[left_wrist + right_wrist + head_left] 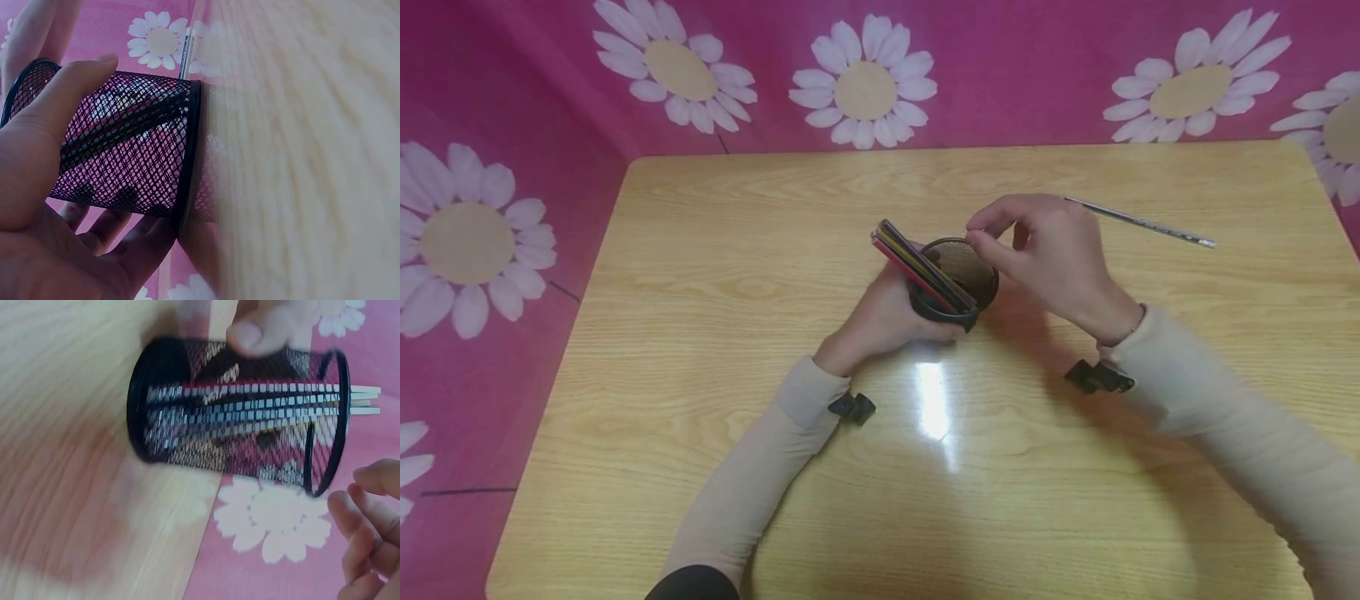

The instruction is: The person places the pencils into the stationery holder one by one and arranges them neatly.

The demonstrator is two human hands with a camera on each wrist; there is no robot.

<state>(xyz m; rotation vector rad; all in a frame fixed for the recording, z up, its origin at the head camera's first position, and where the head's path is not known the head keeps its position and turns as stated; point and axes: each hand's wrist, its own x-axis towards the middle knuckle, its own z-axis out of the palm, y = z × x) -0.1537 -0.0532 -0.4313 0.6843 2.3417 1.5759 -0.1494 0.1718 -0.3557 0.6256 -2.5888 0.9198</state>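
Observation:
A black mesh pencil cup (951, 317) stands on the table with several pencils (925, 271) leaning in it toward the left, red, yellow and dark among them. My left hand (891, 308) grips the cup round its side; the left wrist view shows the thumb across the mesh (125, 144) and the fingers beneath. By the cup's right rim is my right hand (1052, 250), thumb and index fingertips close together. In the right wrist view its bent fingers (369, 531) hold nothing visible. Beyond that hand lies a silver pencil (1138, 221), its left end hidden by the hand.
The wooden table (700, 333) has a light reflection near the cup. Behind it and to the left hangs a pink cloth (1000, 67) with large white daisies. Small black devices (853, 408) sit at both sleeve cuffs.

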